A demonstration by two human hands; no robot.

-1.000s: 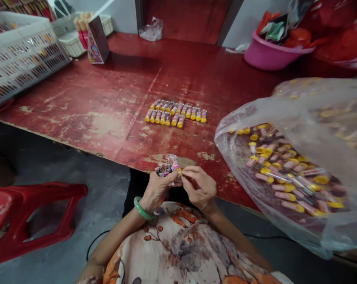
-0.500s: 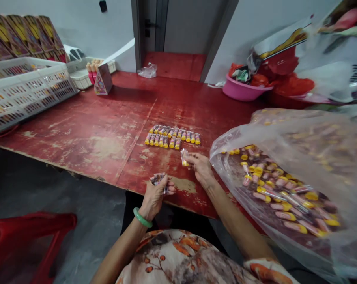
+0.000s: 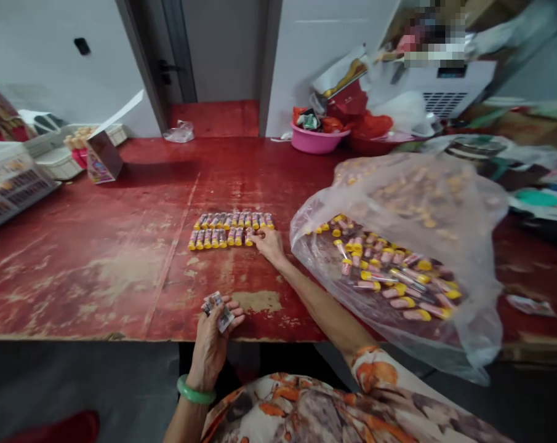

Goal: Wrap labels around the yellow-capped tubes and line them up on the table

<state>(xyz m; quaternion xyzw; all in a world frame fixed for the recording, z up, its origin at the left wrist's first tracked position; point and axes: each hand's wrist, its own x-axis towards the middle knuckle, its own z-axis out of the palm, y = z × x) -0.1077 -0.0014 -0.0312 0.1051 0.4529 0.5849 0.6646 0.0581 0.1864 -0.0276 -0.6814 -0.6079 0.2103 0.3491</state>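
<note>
My left hand (image 3: 216,332), with a green bangle on the wrist, holds several small printed packets (image 3: 220,311) near the table's front edge. Two rows of small tubes with yellow caps (image 3: 211,239) lie on the red table. My right hand (image 3: 269,245) is at the right end of the nearer row, its fingers closed on a tube (image 3: 249,236) there. To the right, a large clear plastic bag (image 3: 472,295) lies with its mouth towards the rows, and many loose yellow-capped tubes (image 3: 389,258) show inside it.
On the red table (image 3: 135,221), a small printed box (image 3: 103,159) stands at the left beside white baskets (image 3: 10,184). A pink basin (image 3: 315,141) with bags is at the back right. A crumpled clear bag (image 3: 180,131) lies near the door.
The view has swung to the right. My right hand has moved forward with its tube to the end of the nearer row. My left hand has turned more palm up, still holding the packets.
</note>
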